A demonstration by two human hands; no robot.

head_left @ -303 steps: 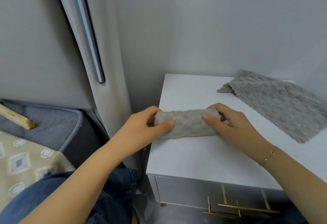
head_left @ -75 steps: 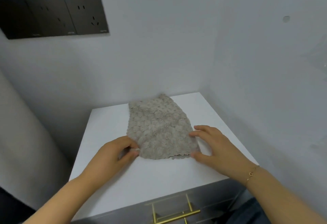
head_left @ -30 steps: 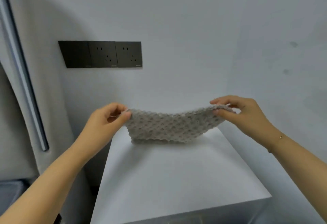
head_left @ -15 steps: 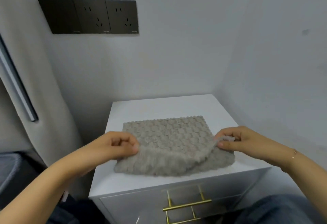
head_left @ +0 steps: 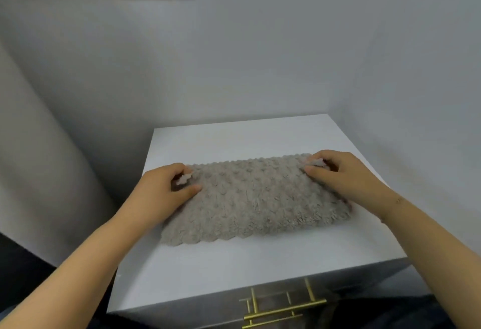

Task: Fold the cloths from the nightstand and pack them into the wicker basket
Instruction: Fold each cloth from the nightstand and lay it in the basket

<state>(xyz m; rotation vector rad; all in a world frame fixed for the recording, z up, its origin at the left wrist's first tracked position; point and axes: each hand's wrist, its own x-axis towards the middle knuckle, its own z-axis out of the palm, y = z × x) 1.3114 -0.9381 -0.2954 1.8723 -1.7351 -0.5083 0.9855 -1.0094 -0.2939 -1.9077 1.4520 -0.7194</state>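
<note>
On the white worktop (head_left: 260, 258) of the nightstand, the grey cloth (head_left: 255, 198) is lying folded once into a wide band, near its middle. I am pinching the far left corner with my left hand (head_left: 161, 193) and the far right corner with my right hand (head_left: 343, 177), fingers curled on the fabric. I am judging this fold only begun: more folds are waiting, and the wicker basket is not showing anywhere, so packing is left.

Head camera looks down, close over nightstand (head_left: 260, 258).
</note>
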